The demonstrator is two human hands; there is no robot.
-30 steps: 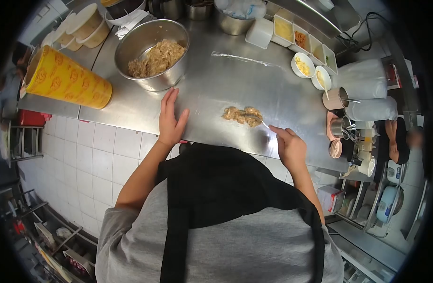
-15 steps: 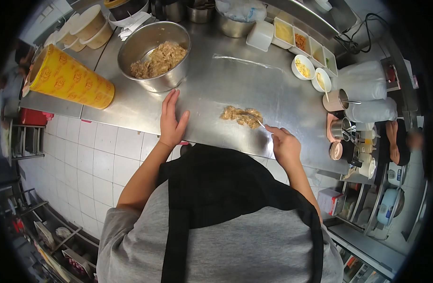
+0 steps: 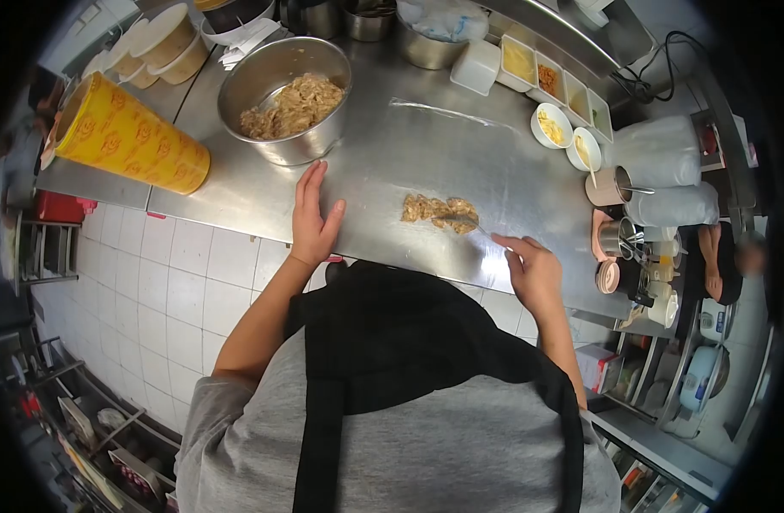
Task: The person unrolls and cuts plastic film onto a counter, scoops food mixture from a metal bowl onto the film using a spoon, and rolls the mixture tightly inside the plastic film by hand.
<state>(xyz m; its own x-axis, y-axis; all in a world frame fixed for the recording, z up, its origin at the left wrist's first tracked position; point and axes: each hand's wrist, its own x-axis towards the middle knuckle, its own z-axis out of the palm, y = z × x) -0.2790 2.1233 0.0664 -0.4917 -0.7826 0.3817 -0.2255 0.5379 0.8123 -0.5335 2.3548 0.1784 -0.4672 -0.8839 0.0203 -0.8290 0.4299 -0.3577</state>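
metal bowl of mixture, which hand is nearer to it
Left. The left hand is close by the near side of the metal bowl; the right hand is well off to its right, past the small pile of mixture.

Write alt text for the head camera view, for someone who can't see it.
A person's right hand holds a thin utensil at a patch of chunky brown mixture on a steel counter; the left hand rests open near a metal bowl of similar mixture. A yellow patterned cylinder is at left, two small white bowls right.
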